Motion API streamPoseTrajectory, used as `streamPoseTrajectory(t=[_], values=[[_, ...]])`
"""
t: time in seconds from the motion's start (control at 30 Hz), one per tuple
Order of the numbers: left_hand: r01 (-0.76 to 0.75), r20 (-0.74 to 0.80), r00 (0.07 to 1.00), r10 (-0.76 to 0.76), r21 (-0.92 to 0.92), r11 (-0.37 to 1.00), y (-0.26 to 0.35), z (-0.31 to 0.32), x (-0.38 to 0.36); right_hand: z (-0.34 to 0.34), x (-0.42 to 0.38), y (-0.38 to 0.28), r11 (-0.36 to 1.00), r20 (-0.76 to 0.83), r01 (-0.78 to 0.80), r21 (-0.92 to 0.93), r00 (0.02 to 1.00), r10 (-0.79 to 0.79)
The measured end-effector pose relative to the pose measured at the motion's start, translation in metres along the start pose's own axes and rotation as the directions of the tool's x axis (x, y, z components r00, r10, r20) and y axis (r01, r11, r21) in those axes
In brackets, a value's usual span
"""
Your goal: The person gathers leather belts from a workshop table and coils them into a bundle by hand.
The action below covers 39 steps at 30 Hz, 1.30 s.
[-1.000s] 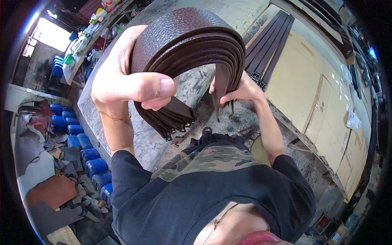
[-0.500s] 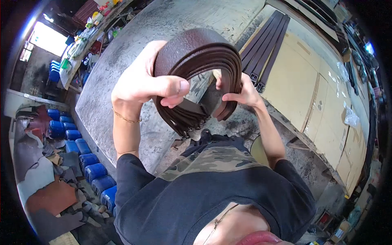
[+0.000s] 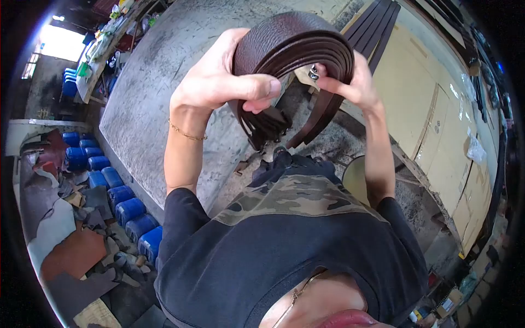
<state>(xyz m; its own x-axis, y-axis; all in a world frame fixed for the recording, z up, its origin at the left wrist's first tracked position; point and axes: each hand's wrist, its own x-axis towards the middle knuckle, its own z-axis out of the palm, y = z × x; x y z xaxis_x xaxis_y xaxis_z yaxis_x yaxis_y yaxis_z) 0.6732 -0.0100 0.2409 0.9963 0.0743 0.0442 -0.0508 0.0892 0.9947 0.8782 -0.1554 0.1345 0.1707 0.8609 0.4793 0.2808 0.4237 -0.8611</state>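
Observation:
Between my hands a thick stack of dark brown leather belts (image 3: pixel 292 35) is bent into an arch. My left hand (image 3: pixel 227 82) grips the arch on its left side, thumb across the inner edges and fingers behind. On the other side my right hand (image 3: pixel 355 85) is wrapped round the stack, its thumb on the inner face. The buckle ends (image 3: pixel 268 128) hang in a bunch below my left hand, and the plain strap ends dangle under my right. More brown belts (image 3: pixel 372 30) lie side by side on the cardboard-covered table at the upper right.
A grey, stained tabletop (image 3: pixel 158 93) stretches ahead and to the left. Flattened cardboard (image 3: pixel 421 109) covers the table on the right. Blue jerrycans (image 3: pixel 128 210) line the floor at left, beside leather scraps (image 3: pixel 76 251). A cluttered bench (image 3: pixel 104 54) stands at the far left.
Both hands have moved up and to the right in view with the belts. The buckle ends and strap ends hang farther apart. The belts on the table sit slightly higher in view.

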Motion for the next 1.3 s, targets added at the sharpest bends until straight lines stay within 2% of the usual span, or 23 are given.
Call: streamPoseTrajectory(t=[0.1, 0.17, 0.23, 0.3, 0.37, 0.4, 0.43, 0.5, 0.57, 0.6, 0.63, 0.7, 0.73, 0.83, 0.87, 0.93, 0.97, 1.0, 1.03, 1.1, 1.13, 1.23, 1.3], values=[[0.019, -0.015, 1.0, -0.019, 0.031, 0.999, -0.004, 0.0, -0.002, 0.01, 0.015, -0.032, 0.995, -0.022, 0.002, 0.102, 1.0, 0.0], [0.028, 0.057, 0.998, -0.033, 0.092, 0.995, -0.009, 0.001, 0.003, 0.013, 0.023, -0.038, 0.994, -0.07, 0.067, 0.081, 0.996, -0.062], [-0.007, 0.092, 0.996, 0.001, 0.068, 0.998, -0.02, -0.003, 0.007, 0.005, 0.029, -0.034, 0.978, -0.042, 0.094, -0.189, 0.994, -0.104], [-0.115, 0.123, 0.986, 0.113, 0.004, 0.993, -0.03, -0.009, 0.009, 0.004, 0.034, -0.048, 0.966, -0.067, 0.094, -0.24, 0.991, -0.113], [-0.127, 0.128, 0.984, 0.128, -0.019, 0.992, -0.038, -0.016, 0.011, 0.005, 0.043, -0.065, 0.916, -0.109, 0.054, -0.397, 0.988, -0.105], [-0.22, 0.152, 0.964, 0.219, -0.009, 0.975, -0.045, -0.019, 0.014, 0.005, 0.049, -0.071, 0.842, -0.079, 0.115, -0.528, 0.98, -0.183], [-0.315, 0.178, 0.934, 0.31, -0.002, 0.949, -0.049, -0.021, 0.017, 0.007, 0.062, -0.084, 0.933, -0.021, 0.167, -0.319, 0.983, -0.183], [-0.432, 0.042, 0.9, 0.433, 0.202, 0.879, -0.059, -0.022, 0.018, 0.004, 0.073, -0.091, 0.877, -0.017, 0.262, -0.404, 0.956, -0.293], [-0.372, -0.104, 0.896, 0.431, 0.352, 0.859, -0.077, -0.021, 0.013, 0.006, 0.079, -0.107, 0.821, -0.03, 0.26, -0.509, 0.948, -0.318], [-0.328, -0.192, 0.9, 0.391, 0.292, 0.898, -0.084, -0.017, 0.011, 0.006, 0.081, -0.114, 0.802, -0.035, 0.251, -0.542, 0.947, -0.321], [-0.331, -0.189, 0.9, 0.393, 0.289, 0.898, -0.091, -0.02, 0.01, 0.005, 0.084, -0.117, 0.797, -0.044, 0.251, -0.55, 0.944, -0.328], [-0.161, -0.298, 0.912, 0.282, 0.372, 0.914, -0.104, -0.027, 0.01, 0.003, 0.09, -0.124, 0.786, -0.062, 0.25, -0.566, 0.937, -0.343], [-0.168, -0.335, 0.894, 0.297, 0.362, 0.917, -0.108, -0.03, 0.011, 0.002, 0.093, -0.131, 0.793, -0.075, 0.188, -0.58, 0.957, -0.282], [-0.177, -0.336, 0.882, 0.329, 0.409, 0.895, -0.117, -0.036, 0.018, 0.003, 0.098, -0.139, 0.793, -0.104, 0.06, -0.606, 0.983, -0.154], [-0.17, -0.345, 0.885, 0.311, 0.384, 0.908, -0.119, -0.036, 0.019, 0.008, 0.102, -0.138, 0.679, -0.031, 0.173, -0.714, 0.96, -0.278], [-0.187, -0.33, 0.895, 0.302, 0.338, 0.923, -0.125, -0.036, 0.022, 0.007, 0.107, -0.14, 0.531, 0.058, 0.275, -0.802, 0.92, -0.388], [-0.198, -0.317, 0.904, 0.289, 0.29, 0.937, -0.127, -0.035, 0.024, 0.002, 0.111, -0.142, 0.557, 0.042, 0.194, -0.807, 0.961, -0.273], [-0.199, -0.319, 0.884, 0.342, 0.405, 0.892, -0.129, -0.033, 0.025, -0.004, 0.115, -0.14, 0.566, 0.034, 0.152, -0.81, 0.976, -0.213], [-0.203, -0.316, 0.884, 0.344, 0.403, 0.892, -0.13, -0.033, 0.024, -0.009, 0.119, -0.137, 0.571, 0.026, 0.109, -0.814, 0.988, -0.153], [-0.077, -0.335, 0.927, 0.167, 0.268, 0.96, -0.134, -0.034, 0.022, -0.016, 0.122, -0.129, 0.648, 0.029, 0.149, -0.747, 0.981, -0.193], [-0.043, -0.347, 0.922, 0.172, 0.352, 0.935, -0.137, -0.037, 0.024, -0.016, 0.123, -0.131, 0.671, 0.031, 0.164, -0.723, 0.978, -0.206], [-0.074, -0.369, 0.893, 0.258, 0.446, 0.892, -0.139, -0.038, 0.026, -0.008, 0.113, -0.149, 0.536, 0.129, 0.248, -0.807, 0.96, -0.25], [-0.079, -0.373, 0.894, 0.247, 0.412, 0.908, -0.14, -0.036, 0.029, 0.003, 0.109, -0.157, 0.491, 0.053, 0.153, -0.858, 0.976, -0.212]])
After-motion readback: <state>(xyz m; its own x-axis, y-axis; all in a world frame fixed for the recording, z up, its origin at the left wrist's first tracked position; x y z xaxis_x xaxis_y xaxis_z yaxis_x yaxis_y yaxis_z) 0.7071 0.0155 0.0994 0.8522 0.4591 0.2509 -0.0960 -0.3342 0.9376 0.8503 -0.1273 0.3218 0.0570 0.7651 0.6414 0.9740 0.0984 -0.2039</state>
